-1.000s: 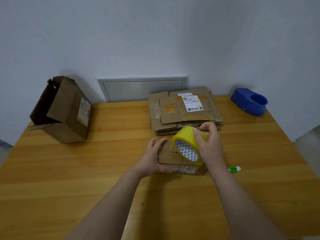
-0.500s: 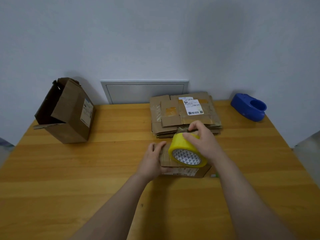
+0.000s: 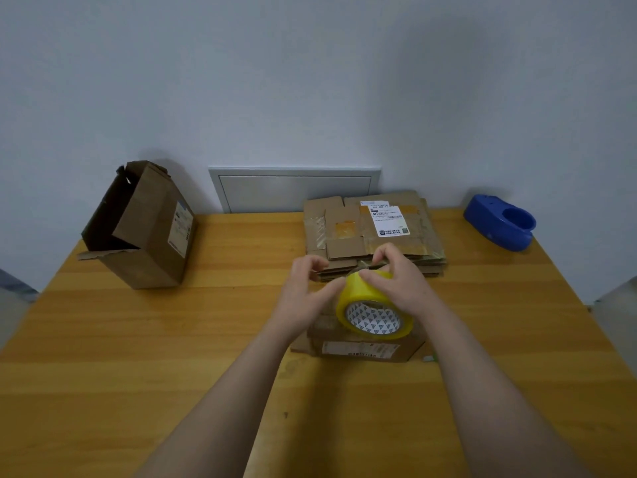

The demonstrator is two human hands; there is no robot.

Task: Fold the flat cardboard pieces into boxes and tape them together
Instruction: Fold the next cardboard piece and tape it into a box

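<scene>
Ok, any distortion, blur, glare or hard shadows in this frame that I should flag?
Head view: wide-angle bend, the table splays at its edges and the wall panel bows; head view: soft even light, no glare, a faint shadow behind the open box; head view: the tape roll looks fairly sharp, the small box label unreadable.

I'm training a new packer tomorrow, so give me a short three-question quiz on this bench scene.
1. True or false: the blue tape dispenser sits at the far right corner of the table.
2. What does the right hand grip? A) the yellow tape roll B) a knife C) a flat cardboard sheet
3. Fill in: the open box at the far left lies on its ___.
Key: 1 true; 2 A; 3 side.
</scene>
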